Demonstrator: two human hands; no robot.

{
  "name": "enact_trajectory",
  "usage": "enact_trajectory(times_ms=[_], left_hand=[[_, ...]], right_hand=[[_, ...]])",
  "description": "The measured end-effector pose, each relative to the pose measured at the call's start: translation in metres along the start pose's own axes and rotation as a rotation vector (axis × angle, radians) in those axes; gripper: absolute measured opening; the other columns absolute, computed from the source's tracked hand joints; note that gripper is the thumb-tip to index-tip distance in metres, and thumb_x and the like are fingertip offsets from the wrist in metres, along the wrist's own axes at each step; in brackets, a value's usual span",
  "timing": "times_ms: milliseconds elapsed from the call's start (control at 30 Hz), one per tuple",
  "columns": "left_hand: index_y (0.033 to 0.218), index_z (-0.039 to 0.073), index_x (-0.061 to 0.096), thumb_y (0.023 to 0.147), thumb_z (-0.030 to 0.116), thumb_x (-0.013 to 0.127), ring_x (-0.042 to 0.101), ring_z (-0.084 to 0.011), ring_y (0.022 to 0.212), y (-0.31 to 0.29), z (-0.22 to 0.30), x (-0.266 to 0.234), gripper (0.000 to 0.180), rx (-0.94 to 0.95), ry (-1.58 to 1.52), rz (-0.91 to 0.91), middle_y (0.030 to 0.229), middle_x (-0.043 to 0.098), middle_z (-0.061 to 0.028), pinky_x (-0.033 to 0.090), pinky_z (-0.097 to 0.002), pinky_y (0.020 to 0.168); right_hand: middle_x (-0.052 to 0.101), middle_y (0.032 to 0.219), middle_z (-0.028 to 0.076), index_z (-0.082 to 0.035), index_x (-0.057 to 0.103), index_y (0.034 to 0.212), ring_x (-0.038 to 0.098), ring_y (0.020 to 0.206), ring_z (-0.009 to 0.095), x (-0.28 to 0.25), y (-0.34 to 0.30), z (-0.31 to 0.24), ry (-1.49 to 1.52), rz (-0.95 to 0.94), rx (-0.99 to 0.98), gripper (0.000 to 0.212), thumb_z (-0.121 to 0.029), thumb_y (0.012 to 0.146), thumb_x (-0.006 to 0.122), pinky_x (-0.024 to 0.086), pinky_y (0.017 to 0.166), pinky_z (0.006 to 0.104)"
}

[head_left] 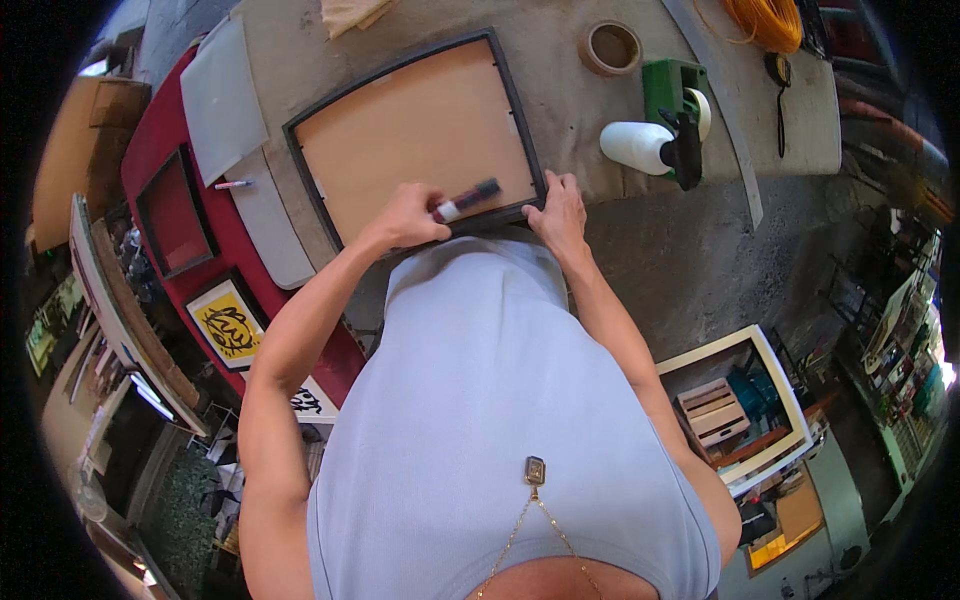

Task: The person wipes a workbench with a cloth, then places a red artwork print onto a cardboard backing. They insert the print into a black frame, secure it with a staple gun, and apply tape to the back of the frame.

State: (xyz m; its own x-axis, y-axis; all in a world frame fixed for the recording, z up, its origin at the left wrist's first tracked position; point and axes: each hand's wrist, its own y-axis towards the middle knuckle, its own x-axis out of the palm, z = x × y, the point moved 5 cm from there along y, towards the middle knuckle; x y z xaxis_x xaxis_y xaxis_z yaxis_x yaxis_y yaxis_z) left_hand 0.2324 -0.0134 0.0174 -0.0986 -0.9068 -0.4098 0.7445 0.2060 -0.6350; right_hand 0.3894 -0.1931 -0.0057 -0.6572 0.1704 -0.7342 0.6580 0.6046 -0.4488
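A black picture frame (402,66) with a tan backing board (410,130) lies face down on the table, its near edge against my body. My left hand (412,215) is closed around a thick, dark marker-like cylinder (472,200) with a white band, held over the near side of the board. At the frame's near right corner rests my right hand (560,215), thumb on the inner side and fingers over the outer edge, gripping the frame. Small dark tabs show along the frame's inner edge.
A tape roll (610,48), a green tape dispenser (668,88), a white spray bottle (637,147) and a long metal ruler (735,140) lie to the right. Orange cord (768,22) sits at the far right. A pen (234,184) and a yellow framed print (228,325) are at the left.
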Motion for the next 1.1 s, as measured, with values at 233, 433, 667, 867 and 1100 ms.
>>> enact_trajectory(times_ms=[233, 433, 667, 867, 1100], left_hand=[[0.105, 0.001, 0.064, 0.078, 0.042, 0.067, 0.058, -0.0164, 0.082, 0.043, 0.008, -0.004, 0.049, -0.042, -1.101, 0.11, 0.092, 0.064, -0.0086, 0.046, -0.0297, 0.075], [0.12, 0.003, 0.056, 0.079, 0.037, 0.067, 0.057, -0.0232, 0.106, 0.102, -0.021, -0.108, 0.054, 0.139, 0.032, 0.788, 0.12, 0.058, -0.0116, 0.043, -0.0376, 0.093], [0.105, 0.011, 0.062, 0.067, 0.022, 0.074, 0.055, -0.0287, 0.102, 0.174, -0.022, -0.128, 0.042, 0.112, 0.468, 0.569, 0.106, 0.058, -0.0072, 0.047, -0.0409, 0.085], [0.11, 0.013, 0.063, 0.064, 0.021, 0.076, 0.055, -0.0289, 0.1, 0.169, -0.02, -0.131, 0.048, 0.117, 0.409, 0.527, 0.104, 0.059, -0.0071, 0.047, -0.0402, 0.086], [0.113, 0.013, 0.063, 0.061, 0.022, 0.078, 0.055, -0.0288, 0.099, 0.128, -0.061, -0.152, 0.054, -0.03, 0.419, 0.478, 0.107, 0.059, -0.007, 0.046, -0.0389, 0.09]], right_hand=[[0.056, 0.111, 0.016, -0.001, 0.052, 0.121, 0.056, 0.102, 0.026, 0.041, 0.051, -0.065, 0.907, -0.208, -0.047, 0.066, -0.035, 0.07, 0.076, 0.045, 0.085, 0.0361], [0.066, 0.088, 0.017, 0.003, 0.055, 0.115, 0.064, 0.081, 0.025, -0.007, 0.083, -0.112, 0.467, -0.256, 0.089, 0.056, -0.033, 0.074, 0.067, 0.049, 0.07, 0.0346], [0.066, 0.09, 0.025, 0.005, 0.061, 0.102, 0.064, 0.09, 0.036, -0.036, 0.124, -0.136, 0.27, -0.121, 0.171, 0.05, -0.037, 0.075, 0.063, 0.049, 0.08, 0.0413], [0.066, 0.082, 0.025, 0.007, 0.062, 0.098, 0.066, 0.08, 0.035, -0.024, 0.126, -0.128, 0.149, -0.034, 0.116, 0.046, -0.033, 0.075, 0.064, 0.05, 0.073, 0.0403], [0.065, 0.072, 0.022, 0.006, 0.061, 0.096, 0.066, 0.066, 0.032, 0.001, 0.08, -0.165, 0.295, -0.222, 0.126, 0.043, -0.03, 0.073, 0.066, 0.05, 0.062, 0.0382]])
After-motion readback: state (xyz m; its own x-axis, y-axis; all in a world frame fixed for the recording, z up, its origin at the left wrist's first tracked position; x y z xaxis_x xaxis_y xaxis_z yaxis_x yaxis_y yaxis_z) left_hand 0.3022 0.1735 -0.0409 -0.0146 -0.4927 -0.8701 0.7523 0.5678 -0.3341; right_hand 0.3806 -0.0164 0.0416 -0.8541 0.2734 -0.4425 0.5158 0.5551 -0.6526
